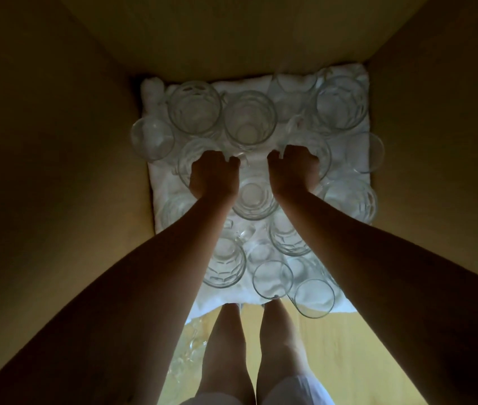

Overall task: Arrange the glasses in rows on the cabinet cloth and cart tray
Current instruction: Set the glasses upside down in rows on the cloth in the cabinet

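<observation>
Several clear glasses and glass mugs stand upright on a white cloth (pixel 261 83) that covers the cabinet shelf. My left hand (pixel 213 175) grips the rim of a glass mug (pixel 185 159) in the middle row on the left. My right hand (pixel 293 171) grips another glass mug (pixel 324 154) in the same row on the right. Between my wrists stands a ribbed glass (pixel 254 197). Behind my hands two big mugs (pixel 194 108) (pixel 249 121) and another mug (pixel 341 103) form the back row. Plain tumblers (pixel 273 279) (pixel 313 298) stand at the front edge.
Dark wooden cabinet walls (pixel 56 141) (pixel 436 127) close in on both sides and at the back. Below the shelf's front edge I see my bare legs (pixel 226 346) on a pale wooden floor (pixel 348 346). More glassware (pixel 191 343) glints low at the left of my legs.
</observation>
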Available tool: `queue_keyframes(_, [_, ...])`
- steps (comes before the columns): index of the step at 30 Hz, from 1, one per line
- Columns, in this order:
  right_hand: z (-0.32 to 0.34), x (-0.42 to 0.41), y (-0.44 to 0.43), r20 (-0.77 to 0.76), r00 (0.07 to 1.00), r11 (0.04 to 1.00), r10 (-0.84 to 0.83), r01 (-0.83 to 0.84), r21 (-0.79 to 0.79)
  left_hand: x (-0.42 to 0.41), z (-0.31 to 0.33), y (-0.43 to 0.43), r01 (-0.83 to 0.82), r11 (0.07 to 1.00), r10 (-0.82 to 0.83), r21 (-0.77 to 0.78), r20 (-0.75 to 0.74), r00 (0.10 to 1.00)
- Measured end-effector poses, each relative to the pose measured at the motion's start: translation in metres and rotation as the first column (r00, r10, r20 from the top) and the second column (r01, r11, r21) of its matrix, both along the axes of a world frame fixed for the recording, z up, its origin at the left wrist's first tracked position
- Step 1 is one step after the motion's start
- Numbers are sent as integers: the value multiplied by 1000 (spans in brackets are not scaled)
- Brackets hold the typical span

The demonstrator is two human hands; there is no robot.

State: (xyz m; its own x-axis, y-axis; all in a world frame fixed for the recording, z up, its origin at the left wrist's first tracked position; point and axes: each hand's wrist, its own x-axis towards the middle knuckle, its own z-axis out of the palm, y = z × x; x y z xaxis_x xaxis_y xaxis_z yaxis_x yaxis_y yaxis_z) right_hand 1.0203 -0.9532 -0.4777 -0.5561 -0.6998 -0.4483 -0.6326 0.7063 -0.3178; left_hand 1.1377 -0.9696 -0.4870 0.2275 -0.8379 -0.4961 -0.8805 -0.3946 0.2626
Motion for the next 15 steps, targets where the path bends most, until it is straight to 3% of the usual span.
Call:
queue_keyframes(6, [15, 5, 2, 15, 1000, 1000, -15, 15, -6, 5, 4, 0, 61, 998, -61, 3, 44, 997])
queue_keyframes(15, [45, 9, 2, -5, 999, 999, 33, -32, 14, 12, 32, 6, -10, 1000, 10, -7, -28, 1000])
